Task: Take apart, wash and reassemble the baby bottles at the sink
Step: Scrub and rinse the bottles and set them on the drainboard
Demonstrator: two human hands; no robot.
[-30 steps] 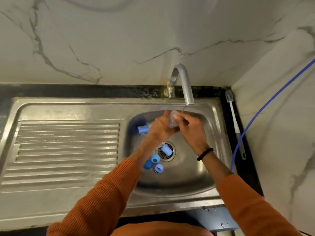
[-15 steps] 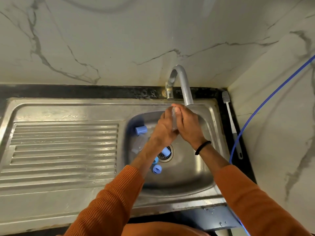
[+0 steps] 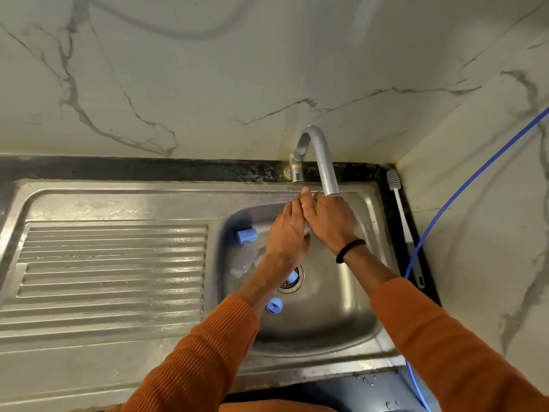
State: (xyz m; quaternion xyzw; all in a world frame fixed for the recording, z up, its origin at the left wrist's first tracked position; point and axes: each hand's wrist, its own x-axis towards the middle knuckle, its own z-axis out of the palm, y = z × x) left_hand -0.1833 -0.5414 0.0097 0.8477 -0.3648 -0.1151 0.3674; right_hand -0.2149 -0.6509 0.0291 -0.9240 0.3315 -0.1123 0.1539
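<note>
Both hands meet under the tap (image 3: 322, 162) spout, at 12 o'clock of the basin (image 3: 341, 307). Left hand (image 3: 286, 230) and right hand (image 3: 331, 220) are pressed together w/ a pale, clear bottle part (image 3: 306, 195) between them; only a sliver shows at the fingertips and again lower, between the palms. Both hands' fingers wrap in around it, so each grips the part. Exactly which piece it is: can't tell, mostly hidden. Right wrist has a black band (image 3: 350, 250). Orange sleeves (image 3: 196, 358) on both arms.

In the basin, approx. 9 o'clock from the hands: a blue cap (image 3: 246, 235) lying on its side near the left wall. Just below it, a clear bottle (image 3: 244, 260), also lying down, partly behind the left forearm. At the drain (image 3: 292, 278), 6 o'clock from the hands, another blue piece (image 3: 292, 276) peeks out beside the left wrist. Further toward 6, a blue ring (image 3: 274, 305) on the basin floor, touching the forearm's edge in view.

Ribbed drainboard (image 3: 113, 263) fills the left side, 9 o'clock of the basin. At 3 o'clock, on the dark counter strip, a bottle brush (image 3: 402, 221) lies w/ its grey head toward the back wall. A blue hose (image 3: 475, 171) runs along the right wall, down past the brush handle. Marble-look walls (image 3: 178, 84) behind and right.
</note>
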